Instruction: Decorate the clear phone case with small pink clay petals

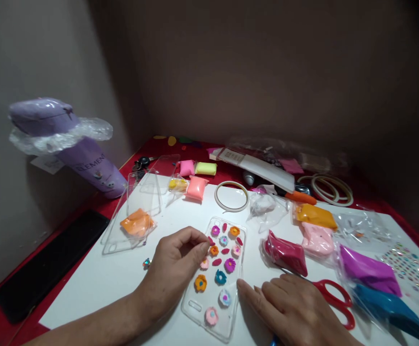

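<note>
A clear phone case (195, 312) lies on the white sheet, with several clay flowers on it in orange, purple, teal and pink. Small dark-pink clay petals (217, 262) sit between the flowers. My left hand (176, 269) is closed in a pinch at the case's left edge, its fingertips right beside one petal; whatever they pinch is hidden. On the other side, my right hand (288, 307) rests with its index finger stretched to the case's right edge and the other fingers loosely bent. Red-handled scissors (349, 319) lie partly under it, and a blue bit (274, 340) shows below.
Bagged clay packs, such as the crimson one (288, 254) and the purple one (370, 271), line the right. A tape roll (231, 196) lies beyond the case. Clear cases (113, 247), a black phone (50, 264) and a lilac tumbler (94, 166) are at left.
</note>
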The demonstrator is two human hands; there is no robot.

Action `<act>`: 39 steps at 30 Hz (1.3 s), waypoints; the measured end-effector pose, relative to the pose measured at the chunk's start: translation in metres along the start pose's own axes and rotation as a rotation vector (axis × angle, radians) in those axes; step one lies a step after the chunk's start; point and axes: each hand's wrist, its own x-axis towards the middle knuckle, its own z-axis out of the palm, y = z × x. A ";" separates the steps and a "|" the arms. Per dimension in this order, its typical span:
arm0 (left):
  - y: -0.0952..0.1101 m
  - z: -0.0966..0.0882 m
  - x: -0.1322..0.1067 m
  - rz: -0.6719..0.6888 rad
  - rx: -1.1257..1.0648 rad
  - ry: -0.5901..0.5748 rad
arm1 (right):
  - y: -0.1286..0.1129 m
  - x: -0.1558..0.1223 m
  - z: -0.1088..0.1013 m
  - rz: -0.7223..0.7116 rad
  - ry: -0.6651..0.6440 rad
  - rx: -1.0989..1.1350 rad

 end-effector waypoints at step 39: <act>0.000 0.002 0.001 0.021 0.065 -0.009 | 0.000 -0.011 0.019 0.084 0.141 0.041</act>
